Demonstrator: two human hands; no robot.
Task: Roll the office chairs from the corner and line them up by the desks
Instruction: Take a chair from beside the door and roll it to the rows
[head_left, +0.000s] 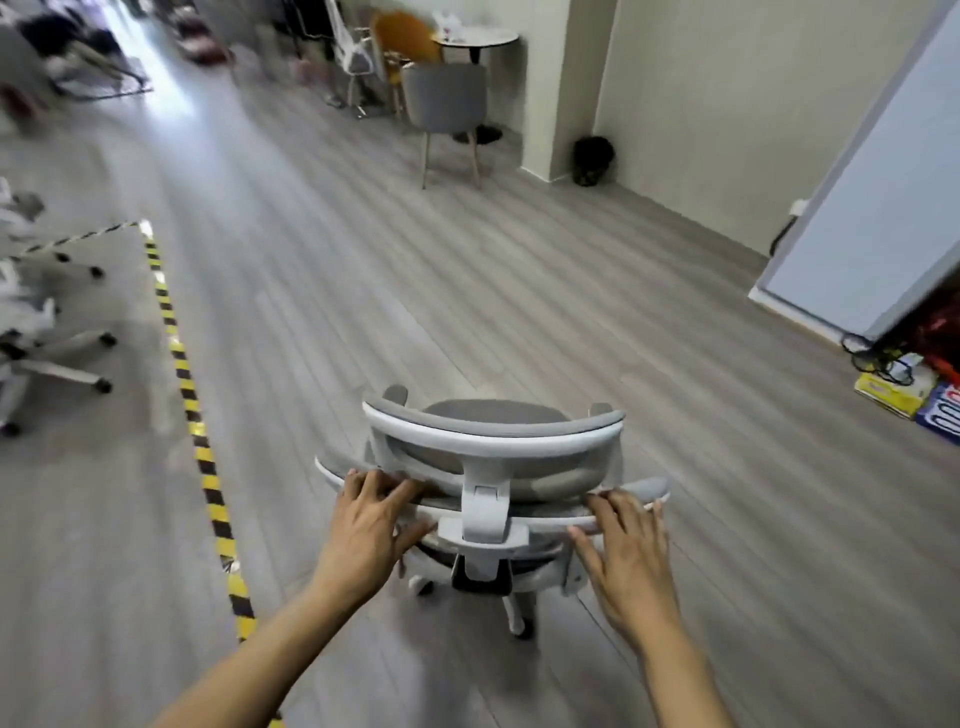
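Observation:
A white-framed office chair (493, 447) with grey mesh stands on the wooden floor right in front of me, its back toward me. My left hand (371, 525) rests on the left end of the backrest's top rim, fingers spread over it and thumb under. My right hand (631, 556) lies against the right end of the same rim, fingers extended and loosely curled on it. The chair's white base and one castor (522, 626) show below the seat.
Black-and-yellow floor tape (200, 447) runs along the left. Other white office chairs (47, 358) stand beyond the tape at the left edge. A grey chair (447, 109) and round table (475, 39) stand far ahead. A board (878, 218) leans at right, boxes (893, 392) beneath.

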